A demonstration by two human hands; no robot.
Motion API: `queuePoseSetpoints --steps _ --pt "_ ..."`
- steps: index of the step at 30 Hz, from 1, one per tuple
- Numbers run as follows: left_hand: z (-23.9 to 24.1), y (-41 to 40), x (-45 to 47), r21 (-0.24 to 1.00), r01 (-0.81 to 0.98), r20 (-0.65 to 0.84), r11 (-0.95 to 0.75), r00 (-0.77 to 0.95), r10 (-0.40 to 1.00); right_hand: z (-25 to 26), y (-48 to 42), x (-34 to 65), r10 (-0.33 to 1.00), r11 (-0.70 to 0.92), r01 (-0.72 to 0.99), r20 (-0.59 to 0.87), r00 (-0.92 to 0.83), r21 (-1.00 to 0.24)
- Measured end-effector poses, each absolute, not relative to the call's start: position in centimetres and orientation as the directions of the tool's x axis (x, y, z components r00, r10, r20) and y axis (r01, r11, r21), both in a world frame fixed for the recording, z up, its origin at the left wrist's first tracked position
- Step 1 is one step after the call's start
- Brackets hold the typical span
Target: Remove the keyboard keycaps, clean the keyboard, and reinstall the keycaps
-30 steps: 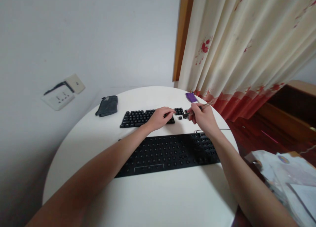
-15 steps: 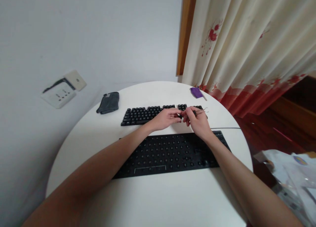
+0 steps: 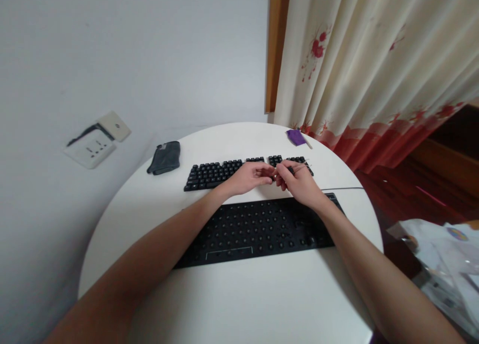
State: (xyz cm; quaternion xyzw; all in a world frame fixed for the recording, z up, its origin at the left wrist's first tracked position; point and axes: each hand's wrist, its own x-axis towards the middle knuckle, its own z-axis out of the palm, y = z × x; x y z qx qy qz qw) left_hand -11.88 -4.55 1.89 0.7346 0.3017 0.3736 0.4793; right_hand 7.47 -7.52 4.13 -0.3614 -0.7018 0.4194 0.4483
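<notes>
My left hand [image 3: 250,178] is closed at the fingertips around a small black keycap [image 3: 273,179], mostly covered by the fingers. Against it, my right hand [image 3: 295,180] curls its fingers and also grips a wire keycap puller [image 3: 299,168], whose thin metal wires point off to the right. Both hands hover over the gap between two rows of black things. Behind them, loose keycaps [image 3: 213,173] sit in blocks, laid out like a keyboard. In front, under my forearms, lies a black keyboard [image 3: 243,229] with its keycaps off and the switch stems showing.
Everything stands on a round white table [image 3: 239,299]. A dark grey pouch [image 3: 165,157] lies at the back left, and a purple cloth [image 3: 296,137] with a pale stick at the back right. The keyboard's cable [image 3: 344,188] runs right. Plastic bags [image 3: 441,254] are beside the table.
My hands stay together and shift only slightly; the puller's wires have tilted a little, and the keycap shows less between the fingers. The whole view has moved slightly.
</notes>
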Motion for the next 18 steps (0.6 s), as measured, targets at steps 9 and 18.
queuePoseSetpoints --steps 9,18 --pt "1.9 -4.4 -12.0 0.965 0.048 0.199 -0.257 0.501 0.842 3.7 -7.5 7.6 0.864 0.437 0.209 0.343 -0.369 -0.875" --pt "1.5 -4.6 -11.5 0.896 0.084 0.35 -0.437 0.472 0.809 2.8 -6.7 7.1 0.958 0.27 0.138 0.251 -0.141 -0.953"
